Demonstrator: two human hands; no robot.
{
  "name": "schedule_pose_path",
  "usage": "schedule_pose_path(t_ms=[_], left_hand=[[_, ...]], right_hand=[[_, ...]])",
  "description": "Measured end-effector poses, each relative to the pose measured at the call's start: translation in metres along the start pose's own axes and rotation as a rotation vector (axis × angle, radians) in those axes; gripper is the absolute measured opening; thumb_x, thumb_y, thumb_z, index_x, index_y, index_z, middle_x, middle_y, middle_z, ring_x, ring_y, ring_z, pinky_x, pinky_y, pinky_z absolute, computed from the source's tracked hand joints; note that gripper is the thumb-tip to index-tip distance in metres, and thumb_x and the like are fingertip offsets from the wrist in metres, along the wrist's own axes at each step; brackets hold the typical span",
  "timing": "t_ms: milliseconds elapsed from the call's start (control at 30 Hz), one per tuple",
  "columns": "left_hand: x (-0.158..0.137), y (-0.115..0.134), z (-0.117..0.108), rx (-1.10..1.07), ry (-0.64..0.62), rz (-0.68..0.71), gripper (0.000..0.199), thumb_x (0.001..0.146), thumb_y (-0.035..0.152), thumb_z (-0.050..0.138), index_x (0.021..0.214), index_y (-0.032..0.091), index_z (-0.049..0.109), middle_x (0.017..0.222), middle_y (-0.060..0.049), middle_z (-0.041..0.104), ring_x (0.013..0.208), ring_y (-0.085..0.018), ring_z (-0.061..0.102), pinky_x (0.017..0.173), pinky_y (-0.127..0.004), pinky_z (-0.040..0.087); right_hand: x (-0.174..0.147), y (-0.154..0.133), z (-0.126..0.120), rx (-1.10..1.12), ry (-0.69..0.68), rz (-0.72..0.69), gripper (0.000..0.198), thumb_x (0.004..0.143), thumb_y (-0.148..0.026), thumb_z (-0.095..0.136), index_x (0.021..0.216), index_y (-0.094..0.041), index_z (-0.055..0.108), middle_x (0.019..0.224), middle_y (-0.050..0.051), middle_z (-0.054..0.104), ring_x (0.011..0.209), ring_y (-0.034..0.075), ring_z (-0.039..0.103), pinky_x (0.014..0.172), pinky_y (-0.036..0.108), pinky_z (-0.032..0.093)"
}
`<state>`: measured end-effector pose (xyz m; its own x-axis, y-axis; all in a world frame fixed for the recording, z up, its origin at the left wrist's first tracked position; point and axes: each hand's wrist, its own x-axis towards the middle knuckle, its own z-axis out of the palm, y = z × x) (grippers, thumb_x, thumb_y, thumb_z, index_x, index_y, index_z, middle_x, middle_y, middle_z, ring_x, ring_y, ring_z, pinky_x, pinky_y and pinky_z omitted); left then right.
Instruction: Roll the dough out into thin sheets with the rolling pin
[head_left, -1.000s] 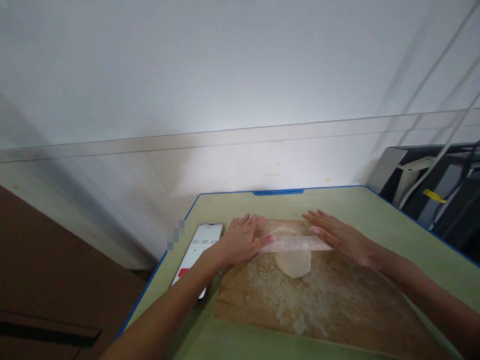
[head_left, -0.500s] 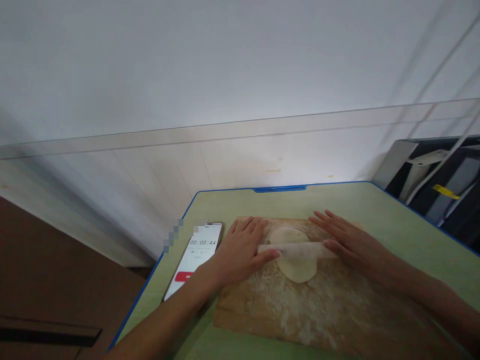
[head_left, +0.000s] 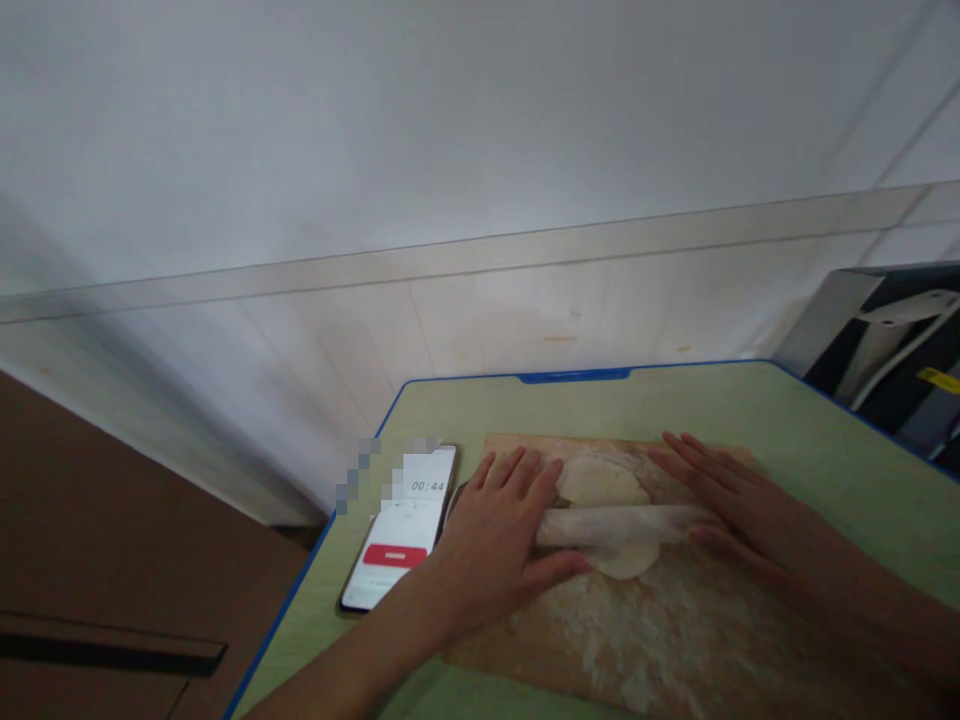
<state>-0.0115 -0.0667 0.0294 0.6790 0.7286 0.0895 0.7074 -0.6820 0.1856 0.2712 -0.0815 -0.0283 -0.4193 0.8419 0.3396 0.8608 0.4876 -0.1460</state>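
Note:
A pale, flour-dusted rolling pin [head_left: 622, 525] lies across a flat round of dough [head_left: 604, 482], which shows on both its far and near sides. My left hand [head_left: 499, 525] rests over the pin's left end, fingers stretched forward and thumb along the near side. Over the right end lies my right hand [head_left: 739, 515], its fingers extended and thumb apart. Both palms press on the pin without wrapping round it, and they hide its ends. Beneath is a wooden board [head_left: 540, 660] with loose flour scattered over its near part.
The board sits on a pale green table [head_left: 457, 410] with a blue edge. Left of my left hand lies a phone [head_left: 397, 530] showing a timer. A white wall [head_left: 480, 320] stands behind the table, and dark equipment [head_left: 885, 350] is at the right.
The rolling pin and both hands have moved toward me over the dough, so more dough shows beyond the pin and less before it. The view has shifted slightly.

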Motion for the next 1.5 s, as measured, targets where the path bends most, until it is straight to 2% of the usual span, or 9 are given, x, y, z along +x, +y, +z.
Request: schedule_pose_path(t_ms=[233, 600, 767, 933, 1033, 1100, 1267, 1367, 1500], left_hand=[[-0.007, 0.008, -0.001, -0.033, -0.022, 0.004, 0.074, 0.08, 0.061, 0.045, 0.136, 0.017, 0.025, 0.139, -0.015, 0.033, 0.129, -0.03, 0.025, 0.104, -0.048, 0.021], [-0.026, 0.026, 0.005, 0.094, -0.082, -0.03, 0.083, 0.077, 0.062, 0.048, 0.137, 0.012, 0.022, 0.144, -0.02, 0.018, 0.131, -0.032, 0.016, 0.103, -0.051, 0.022], [-0.028, 0.029, 0.01, 0.152, -0.031, -0.013, 0.077, 0.077, 0.056, 0.054, 0.134, 0.011, 0.028, 0.14, -0.021, 0.026, 0.129, -0.033, 0.023, 0.101, -0.051, 0.027], [-0.027, 0.016, 0.018, 0.238, 0.039, 0.058, 0.051, 0.084, 0.031, 0.056, 0.127, 0.01, 0.039, 0.133, -0.019, 0.042, 0.122, -0.029, 0.04, 0.098, -0.043, 0.036], [-0.028, 0.007, 0.018, 0.257, 0.082, 0.069, 0.028, 0.084, 0.024, 0.055, 0.109, 0.011, 0.053, 0.114, -0.015, 0.059, 0.107, -0.027, 0.054, 0.092, -0.04, 0.043], [-0.028, 0.003, 0.017, 0.308, 0.137, 0.051, 0.019, 0.083, 0.024, 0.055, 0.098, 0.013, 0.057, 0.107, -0.014, 0.062, 0.103, -0.028, 0.056, 0.091, -0.043, 0.043], [-0.024, -0.008, 0.02, 0.385, 0.316, 0.026, 0.027, 0.089, 0.03, 0.041, 0.103, 0.013, 0.056, 0.111, -0.015, 0.06, 0.105, -0.029, 0.055, 0.089, -0.047, 0.044], [-0.022, -0.014, 0.024, 0.378, 0.339, 0.013, 0.035, 0.092, 0.034, 0.032, 0.107, 0.013, 0.055, 0.112, -0.014, 0.061, 0.104, -0.029, 0.055, 0.086, -0.045, 0.047], [-0.019, -0.016, 0.021, 0.32, 0.294, 0.001, 0.041, 0.091, 0.038, 0.033, 0.12, 0.012, 0.048, 0.119, -0.014, 0.056, 0.108, -0.026, 0.054, 0.087, -0.04, 0.047]], right_hand=[[-0.013, -0.006, 0.0, -0.043, -0.017, -0.005, 0.064, 0.086, -0.044, 0.04, 0.141, -0.033, 0.009, 0.144, 0.002, 0.026, 0.128, 0.027, 0.027, 0.103, 0.051, 0.027], [-0.034, -0.026, -0.004, -0.108, 0.017, -0.004, 0.07, 0.084, -0.046, 0.044, 0.141, -0.033, 0.006, 0.145, 0.003, 0.024, 0.126, 0.028, 0.032, 0.098, 0.048, 0.035], [-0.037, -0.034, -0.004, -0.13, 0.072, 0.0, 0.061, 0.085, -0.046, 0.042, 0.139, -0.028, 0.022, 0.143, 0.006, 0.027, 0.125, 0.026, 0.033, 0.096, 0.044, 0.038], [-0.029, -0.038, -0.009, -0.139, 0.018, 0.025, 0.049, 0.087, -0.047, 0.037, 0.125, -0.017, 0.049, 0.133, 0.012, 0.043, 0.119, 0.025, 0.042, 0.097, 0.044, 0.038], [-0.023, -0.039, -0.017, -0.155, -0.016, -0.02, 0.049, 0.087, -0.047, 0.038, 0.122, -0.015, 0.051, 0.129, 0.013, 0.048, 0.118, 0.025, 0.043, 0.098, 0.046, 0.036], [-0.017, -0.04, -0.024, -0.168, -0.017, -0.048, 0.047, 0.088, -0.043, 0.038, 0.123, -0.014, 0.049, 0.128, 0.014, 0.049, 0.118, 0.025, 0.043, 0.099, 0.047, 0.035], [0.014, -0.034, -0.036, -0.173, -0.049, -0.093, 0.043, 0.089, -0.036, 0.039, 0.122, -0.01, 0.048, 0.126, 0.018, 0.05, 0.117, 0.024, 0.046, 0.103, 0.049, 0.026], [0.027, -0.025, -0.032, -0.107, -0.09, -0.107, 0.048, 0.088, -0.042, 0.04, 0.125, -0.01, 0.043, 0.123, 0.017, 0.054, 0.115, 0.024, 0.048, 0.103, 0.051, 0.025], [0.029, -0.019, -0.021, -0.01, -0.055, -0.077, 0.05, 0.088, -0.047, 0.035, 0.123, -0.012, 0.046, 0.124, 0.014, 0.054, 0.115, 0.022, 0.047, 0.104, 0.049, 0.024]])
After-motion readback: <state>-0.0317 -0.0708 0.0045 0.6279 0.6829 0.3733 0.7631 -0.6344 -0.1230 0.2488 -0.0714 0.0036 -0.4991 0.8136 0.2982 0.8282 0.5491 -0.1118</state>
